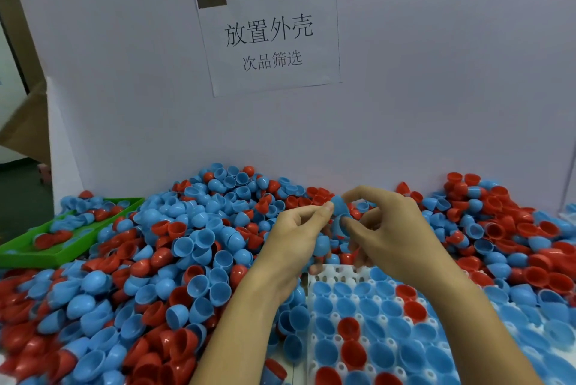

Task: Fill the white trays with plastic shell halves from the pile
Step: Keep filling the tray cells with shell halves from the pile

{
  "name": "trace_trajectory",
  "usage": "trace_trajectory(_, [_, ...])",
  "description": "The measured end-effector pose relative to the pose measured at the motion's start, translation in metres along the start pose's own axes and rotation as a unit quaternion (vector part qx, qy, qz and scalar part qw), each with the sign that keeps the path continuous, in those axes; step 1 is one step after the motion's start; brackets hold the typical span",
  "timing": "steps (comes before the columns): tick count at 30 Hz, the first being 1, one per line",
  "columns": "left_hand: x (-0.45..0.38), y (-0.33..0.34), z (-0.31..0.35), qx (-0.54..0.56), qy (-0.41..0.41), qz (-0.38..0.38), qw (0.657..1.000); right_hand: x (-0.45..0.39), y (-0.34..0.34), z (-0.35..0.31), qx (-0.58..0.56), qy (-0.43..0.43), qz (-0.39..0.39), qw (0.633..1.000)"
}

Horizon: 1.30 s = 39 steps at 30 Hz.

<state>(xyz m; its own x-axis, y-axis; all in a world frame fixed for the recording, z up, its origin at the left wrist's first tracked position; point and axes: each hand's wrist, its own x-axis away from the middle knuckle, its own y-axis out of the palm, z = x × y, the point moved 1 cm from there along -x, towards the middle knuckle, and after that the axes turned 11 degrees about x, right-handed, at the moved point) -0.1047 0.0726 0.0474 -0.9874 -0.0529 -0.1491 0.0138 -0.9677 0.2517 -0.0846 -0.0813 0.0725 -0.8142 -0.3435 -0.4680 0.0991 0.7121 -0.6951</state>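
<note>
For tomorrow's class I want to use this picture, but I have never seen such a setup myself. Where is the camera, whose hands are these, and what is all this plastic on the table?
There is no machine here: a person works with two bare hands, and the single picture comes from a camera worn on the head, looking forward and down.

The left hand and the right hand together pinch one blue shell half above the table; the left hand seems to hold further blue pieces in its palm.

Across the surface lies a big pile of red and blue shell halves. At lower right is a white tray with round pockets, most already holding shells, mainly blue with a few red. At the left stands a green tray with a few shells in it. Behind is a white board with a paper sign in Chinese characters.
</note>
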Motion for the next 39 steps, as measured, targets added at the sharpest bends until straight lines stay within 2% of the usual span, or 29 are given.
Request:
trace_trajectory(3, [-0.002,-0.001,-0.002,-0.040,0.017,0.027,0.999,-0.002,-0.003,0.000,0.031,0.005,0.041,0.999])
trace_trajectory(6, [-0.003,-0.003,-0.002,-0.012,0.018,0.040,0.999,-0.004,-0.010,0.004,0.068,0.028,0.092,0.993])
trace_trajectory(8, [-0.003,-0.005,-0.001,0.001,0.013,0.054,0.998,-0.008,-0.014,0.011,0.123,0.050,0.086,0.987])
trace_trajectory(12, [-0.004,-0.009,0.003,0.050,-0.002,0.063,0.997,-0.029,-0.012,0.023,0.243,0.064,-0.034,0.967])
trace_trajectory(16, [-0.004,-0.013,0.007,0.058,-0.002,0.074,0.996,-0.048,0.012,0.035,0.348,0.056,-0.159,0.922])
trace_trajectory(20, [-0.004,-0.015,0.011,0.084,-0.005,0.091,0.992,-0.050,0.039,0.048,0.414,0.048,-0.234,0.878])
trace_trajectory(23, [-0.004,-0.019,0.013,0.117,-0.006,0.102,0.988,-0.044,0.053,0.059,0.440,0.049,-0.256,0.859])
trace_trajectory(32, [-0.004,-0.021,0.014,0.145,-0.012,0.105,0.984,-0.043,0.048,0.062,0.389,0.065,-0.277,0.876])
trace_trajectory(34, [-0.002,-0.021,0.015,0.174,-0.015,0.091,0.980,-0.044,0.040,0.058,0.376,0.068,-0.260,0.887])
trace_trajectory(36, [-0.001,-0.020,0.015,0.198,-0.014,0.080,0.977,-0.042,0.029,0.047,0.342,0.050,-0.211,0.914])
trace_trajectory(39, [-0.001,-0.017,0.013,0.155,-0.015,0.085,0.984,-0.029,0.016,0.017,0.184,0.014,-0.105,0.977])
